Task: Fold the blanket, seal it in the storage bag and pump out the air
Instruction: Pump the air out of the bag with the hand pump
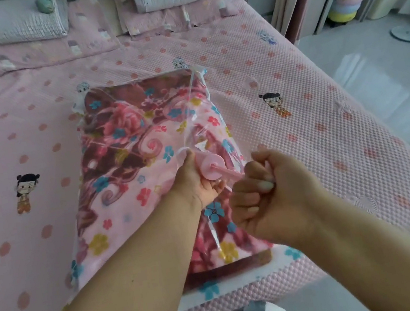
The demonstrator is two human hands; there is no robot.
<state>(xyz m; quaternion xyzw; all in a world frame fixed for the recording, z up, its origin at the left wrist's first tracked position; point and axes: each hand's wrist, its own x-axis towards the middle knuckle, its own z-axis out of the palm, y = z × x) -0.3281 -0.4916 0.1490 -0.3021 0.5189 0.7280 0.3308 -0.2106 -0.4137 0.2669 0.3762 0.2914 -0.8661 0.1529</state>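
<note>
The right hand is closest. Its fingers are curled tight round the pump handle, and only a little of the handle peeks out. A thin pink rod runs from that fist to the pump, a round pink plastic thing. The left hand wraps round the pump and holds it down on the storage bag.

The bag is clear and shiny, so it looks slippery and crinkly. It would be easier to hold by its flat edges than by its smooth top. Inside is the folded blanket, with flowers on it. It looks soft and squashy, still puffy, so I think more air has to come out. The pump looks hard and light; holding its body steady while pulling the handle seems right.

The bag lies at the near edge of the bed, about the middle. Two pillows lie at the far edge.
</note>
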